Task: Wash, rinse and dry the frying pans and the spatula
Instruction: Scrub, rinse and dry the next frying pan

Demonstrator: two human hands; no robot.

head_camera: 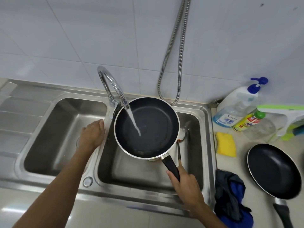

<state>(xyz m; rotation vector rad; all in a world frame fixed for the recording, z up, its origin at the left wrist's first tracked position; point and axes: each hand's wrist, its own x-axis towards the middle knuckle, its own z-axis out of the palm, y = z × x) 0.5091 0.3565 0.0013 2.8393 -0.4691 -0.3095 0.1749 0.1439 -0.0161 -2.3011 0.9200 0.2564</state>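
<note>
My right hand grips the black handle of a dark frying pan and holds it tilted over the right sink basin. Water runs from the curved tap onto the pan's inside. My left hand rests on the divider between the two basins, near the tap's base, fingers loosely bent and holding nothing. A thin spatula lies in the right basin, mostly hidden under the pan. A second black frying pan sits on the counter at the right.
The left basin stands beside a ribbed draining board. A yellow sponge, a dark blue cloth, a pump soap bottle and a yellow bottle sit on the right counter. A metal hose hangs down the tiled wall.
</note>
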